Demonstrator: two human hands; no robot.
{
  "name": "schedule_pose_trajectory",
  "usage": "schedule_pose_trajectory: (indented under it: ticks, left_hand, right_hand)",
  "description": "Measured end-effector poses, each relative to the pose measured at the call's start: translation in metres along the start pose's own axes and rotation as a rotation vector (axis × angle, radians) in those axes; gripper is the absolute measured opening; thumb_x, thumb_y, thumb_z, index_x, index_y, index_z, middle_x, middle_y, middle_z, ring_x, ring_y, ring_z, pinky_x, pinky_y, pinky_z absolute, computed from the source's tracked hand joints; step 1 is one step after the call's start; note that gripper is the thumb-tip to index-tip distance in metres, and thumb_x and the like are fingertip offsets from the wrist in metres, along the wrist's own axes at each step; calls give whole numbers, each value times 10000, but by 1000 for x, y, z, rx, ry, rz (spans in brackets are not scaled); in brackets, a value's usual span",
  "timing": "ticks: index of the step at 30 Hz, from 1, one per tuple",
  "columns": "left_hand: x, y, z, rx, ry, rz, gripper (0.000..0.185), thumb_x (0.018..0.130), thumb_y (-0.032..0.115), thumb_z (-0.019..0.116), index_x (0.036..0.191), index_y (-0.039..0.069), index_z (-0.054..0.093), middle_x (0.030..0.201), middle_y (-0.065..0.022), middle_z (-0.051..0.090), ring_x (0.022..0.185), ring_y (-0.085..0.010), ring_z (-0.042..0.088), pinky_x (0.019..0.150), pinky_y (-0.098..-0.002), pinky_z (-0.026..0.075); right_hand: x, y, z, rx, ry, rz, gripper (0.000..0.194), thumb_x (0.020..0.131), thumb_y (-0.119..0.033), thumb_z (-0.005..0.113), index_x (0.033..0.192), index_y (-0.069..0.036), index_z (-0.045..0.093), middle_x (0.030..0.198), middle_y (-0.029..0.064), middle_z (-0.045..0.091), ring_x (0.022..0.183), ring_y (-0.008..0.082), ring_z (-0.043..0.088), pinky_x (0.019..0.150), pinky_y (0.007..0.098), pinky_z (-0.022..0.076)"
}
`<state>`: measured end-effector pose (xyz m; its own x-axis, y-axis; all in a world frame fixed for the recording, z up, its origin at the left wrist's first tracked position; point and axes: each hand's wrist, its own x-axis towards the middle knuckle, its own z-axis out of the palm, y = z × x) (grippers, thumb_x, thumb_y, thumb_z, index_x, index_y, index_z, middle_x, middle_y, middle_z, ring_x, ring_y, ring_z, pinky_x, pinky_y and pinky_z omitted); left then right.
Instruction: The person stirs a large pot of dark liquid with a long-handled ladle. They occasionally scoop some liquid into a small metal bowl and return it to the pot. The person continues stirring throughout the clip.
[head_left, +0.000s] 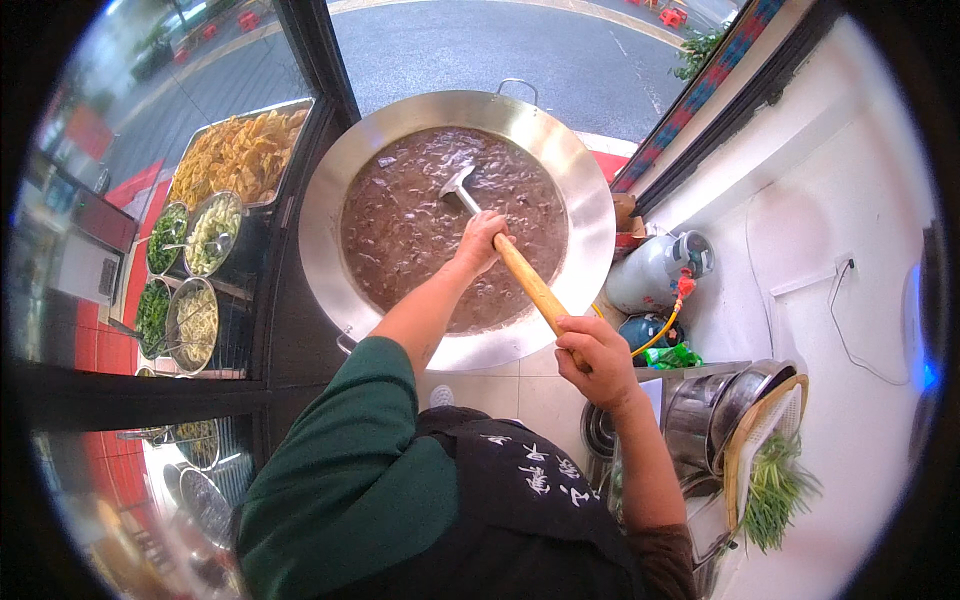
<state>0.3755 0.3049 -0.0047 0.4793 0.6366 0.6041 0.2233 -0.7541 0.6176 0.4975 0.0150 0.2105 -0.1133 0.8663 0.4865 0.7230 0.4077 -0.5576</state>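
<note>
A very large round steel pan (579, 187) with a broad sloping rim lies before me, its middle full of a brown, chunky liquid (405, 225). A long tool with a metal head and a wooden handle (531, 281) slants across it. My left hand (484, 238) grips the handle's upper part, close to the metal shaft, over the liquid. Near the handle's lower end my right hand (596, 356) is closed around the wood, above the pan's near right rim. The metal head (456, 181) meets the liquid's surface; its lower edge is hidden.
To the right stand a grey gas cylinder (645, 274) with a yellow hose, metal pots (694, 420) and leafy greens (776, 487). Behind glass on the left are a tray of yellowish food (244, 161) and several bowls, one with chopped greens (166, 236). A loop handle (517, 81) rises from the pan's far rim.
</note>
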Motion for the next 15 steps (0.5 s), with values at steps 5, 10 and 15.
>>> schedule_pose_trajectory:
  ticks: [5, 10, 15]
  left_hand:
    - [-19, -4, -6, 99, 40, -64, 318, 745, 181, 853, 901, 98, 589, 1082, -99, 642, 1180, -374, 572, 981, -501, 460]
    - [-31, 28, -9, 195, 123, -149, 328, 752, 198, 854, 962, 112, 617, 1224, -148, 612, 1288, -420, 515, 1050, -528, 417]
    - [-31, 88, -15, 149, 191, -115, 342, 755, 232, 858, 984, 112, 635, 1247, -148, 595, 1287, -414, 498, 1079, -527, 370]
  right_hand:
    - [-15, -4, 3, -45, -96, 40, 251, 796, 6, 764, 1014, -61, 660, 1199, 116, 692, 1049, 326, 657, 900, 419, 524]
    - [-31, -16, -14, -88, -115, 34, 222, 823, 9, 725, 1027, -55, 665, 1220, 128, 685, 944, 360, 624, 844, 426, 501]
    - [-55, -55, -64, -64, -48, 81, 239, 784, 39, 735, 997, -41, 664, 1229, 141, 691, 940, 342, 638, 818, 403, 503]
